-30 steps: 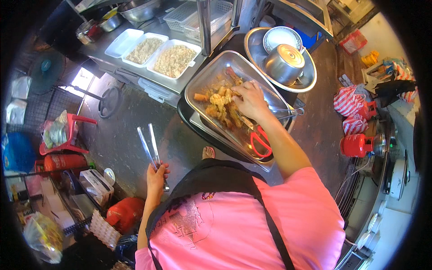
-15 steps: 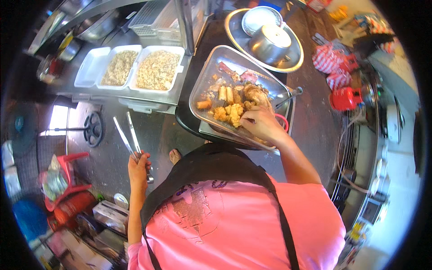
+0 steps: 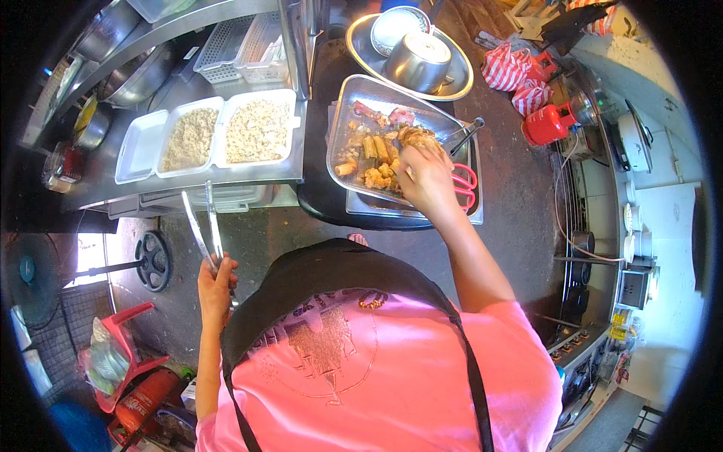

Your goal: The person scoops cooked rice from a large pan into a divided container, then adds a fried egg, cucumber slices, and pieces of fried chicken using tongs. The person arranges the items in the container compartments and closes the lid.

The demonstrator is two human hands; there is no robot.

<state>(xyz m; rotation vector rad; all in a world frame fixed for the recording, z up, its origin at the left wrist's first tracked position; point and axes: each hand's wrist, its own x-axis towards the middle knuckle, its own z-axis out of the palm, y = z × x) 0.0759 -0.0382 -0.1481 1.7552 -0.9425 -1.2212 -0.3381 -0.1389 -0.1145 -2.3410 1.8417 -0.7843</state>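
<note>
My left hand (image 3: 215,282) is keeping its fingers clamped around the metal tongs (image 3: 214,220), whose tips are standing apart just below the worktop (image 3: 296,162). Over in the metal tray (image 3: 444,124), my right hand (image 3: 428,177) is curling over the fried food (image 3: 379,176), though I can't tell whether those fingers are pinching a piece, and red-handled scissors (image 3: 474,184) are lying at the tray's right side.

Pink printed shirt (image 3: 410,377), black apron (image 3: 324,275), narrow straps (image 3: 475,377)
</note>
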